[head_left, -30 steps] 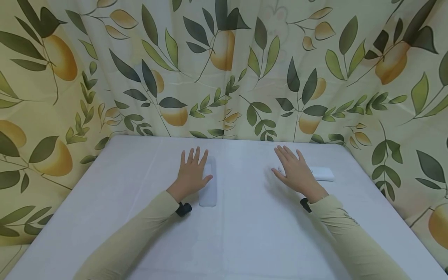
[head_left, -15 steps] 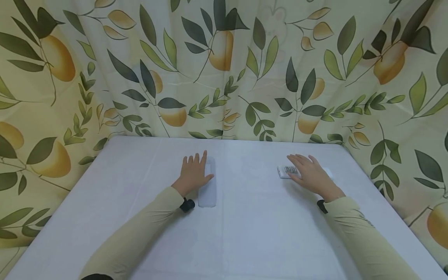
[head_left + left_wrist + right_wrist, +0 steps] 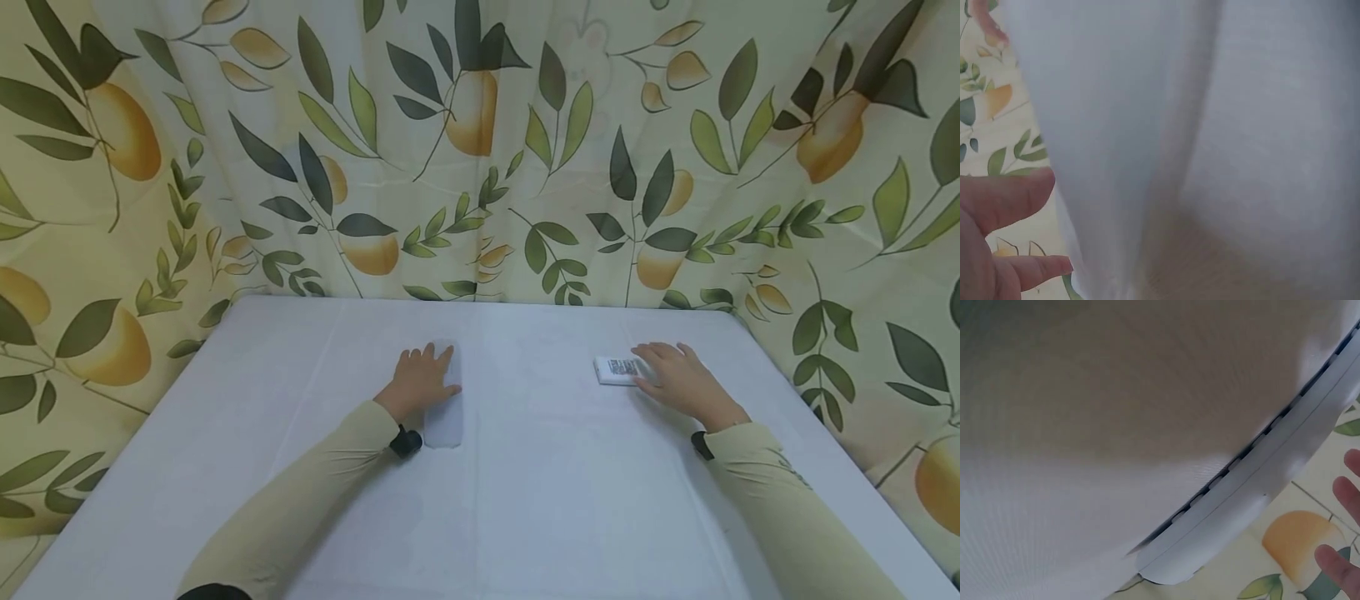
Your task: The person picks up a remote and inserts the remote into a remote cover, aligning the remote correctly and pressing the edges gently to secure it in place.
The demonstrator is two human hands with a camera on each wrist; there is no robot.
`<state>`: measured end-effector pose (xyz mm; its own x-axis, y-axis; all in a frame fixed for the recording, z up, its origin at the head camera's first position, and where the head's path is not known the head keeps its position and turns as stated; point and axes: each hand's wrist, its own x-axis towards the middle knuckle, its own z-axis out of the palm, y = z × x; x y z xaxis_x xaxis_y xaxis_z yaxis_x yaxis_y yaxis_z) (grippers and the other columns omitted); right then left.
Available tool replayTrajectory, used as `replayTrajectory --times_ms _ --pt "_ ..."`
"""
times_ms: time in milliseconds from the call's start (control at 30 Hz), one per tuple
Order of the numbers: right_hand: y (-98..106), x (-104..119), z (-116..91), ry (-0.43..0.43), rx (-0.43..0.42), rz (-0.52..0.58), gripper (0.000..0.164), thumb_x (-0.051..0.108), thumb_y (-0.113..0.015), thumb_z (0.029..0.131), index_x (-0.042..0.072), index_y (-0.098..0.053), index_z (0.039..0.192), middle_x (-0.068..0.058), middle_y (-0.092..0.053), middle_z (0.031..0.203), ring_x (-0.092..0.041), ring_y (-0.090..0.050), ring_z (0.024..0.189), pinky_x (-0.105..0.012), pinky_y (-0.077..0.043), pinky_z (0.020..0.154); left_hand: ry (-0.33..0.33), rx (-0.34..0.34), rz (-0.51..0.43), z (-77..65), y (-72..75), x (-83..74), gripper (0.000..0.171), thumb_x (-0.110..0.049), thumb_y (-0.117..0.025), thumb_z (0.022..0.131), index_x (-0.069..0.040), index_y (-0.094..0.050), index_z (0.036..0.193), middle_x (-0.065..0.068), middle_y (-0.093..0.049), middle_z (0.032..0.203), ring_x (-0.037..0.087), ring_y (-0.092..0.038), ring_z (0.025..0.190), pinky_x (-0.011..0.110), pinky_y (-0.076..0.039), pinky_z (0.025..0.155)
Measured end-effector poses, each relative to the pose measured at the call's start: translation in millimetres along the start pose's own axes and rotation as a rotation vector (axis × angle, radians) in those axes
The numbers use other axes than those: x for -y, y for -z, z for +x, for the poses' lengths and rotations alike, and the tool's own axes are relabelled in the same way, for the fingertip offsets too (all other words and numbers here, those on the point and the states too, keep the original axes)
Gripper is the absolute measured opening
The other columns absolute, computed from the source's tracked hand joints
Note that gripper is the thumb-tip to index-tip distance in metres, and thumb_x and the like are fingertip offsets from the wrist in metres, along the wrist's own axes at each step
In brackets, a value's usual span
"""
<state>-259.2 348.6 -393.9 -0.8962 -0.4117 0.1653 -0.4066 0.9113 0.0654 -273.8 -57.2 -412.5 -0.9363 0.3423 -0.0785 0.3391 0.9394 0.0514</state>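
Observation:
A thin, translucent rectangular case [image 3: 444,425] lies lengthwise on the white table, left of centre. My left hand [image 3: 417,380] hovers over its upper left part, index finger and thumb spread across it; the other fingers look bent. The left wrist view shows the thumb [image 3: 1016,197] and one finger held apart. To the right lies a slim white bar [image 3: 617,371] with a dark printed label on top. My right hand [image 3: 686,382] covers its right end from above. In the right wrist view, the bar [image 3: 1235,506] shows a row of dark slots, with fingertips [image 3: 1329,556] apart from it.
The white-covered table [image 3: 525,500] has its far edge against a curtain [image 3: 480,167] printed with fruit and leaves. The curtain also runs along both sides. A dark wrist strap [image 3: 406,442] sits at the left sleeve cuff.
Both hands have come down closer to the table. The right hand has moved right and nearer, uncovering the bar's labelled left end. The left hand has shifted slightly right and nearer; its fingers have drawn in.

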Motion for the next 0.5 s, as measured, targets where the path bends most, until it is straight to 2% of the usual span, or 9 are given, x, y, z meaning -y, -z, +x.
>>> replayTrajectory --times_ms 167,267,500 --pt "-2 -2 0 0.008 0.005 -0.019 0.042 0.021 -0.065 0.085 -0.004 -0.059 0.118 -0.026 -0.058 0.121 -0.043 -0.052 0.114 -0.065 -0.034 0.096 -0.03 -0.04 -0.029 2.5 -1.3 4.0 0.056 -0.042 -0.054 0.092 -0.006 -0.048 0.134 0.021 -0.052 0.126 0.037 -0.054 0.111 0.051 -0.039 0.097" --pt "-3 -3 2 0.009 0.01 -0.015 0.038 0.02 -0.066 0.084 -0.003 -0.062 0.114 -0.025 -0.06 0.119 -0.041 -0.054 0.113 -0.065 -0.035 0.095 -0.047 -0.054 -0.019 5.5 -1.9 7.6 0.053 -0.04 -0.054 0.093 -0.005 -0.051 0.132 0.021 -0.053 0.124 0.036 -0.055 0.111 0.051 -0.04 0.097" --pt "-3 -3 5 0.008 0.049 0.008 0.034 0.016 -0.068 0.082 -0.003 -0.064 0.11 -0.025 -0.063 0.114 -0.042 -0.056 0.109 -0.063 -0.037 0.092 -0.085 -0.009 -0.029 13.2 -4.1 16.5 0.061 -0.04 -0.052 0.094 -0.004 -0.039 0.141 0.026 -0.036 0.143 0.041 -0.047 0.124 0.052 -0.038 0.101"
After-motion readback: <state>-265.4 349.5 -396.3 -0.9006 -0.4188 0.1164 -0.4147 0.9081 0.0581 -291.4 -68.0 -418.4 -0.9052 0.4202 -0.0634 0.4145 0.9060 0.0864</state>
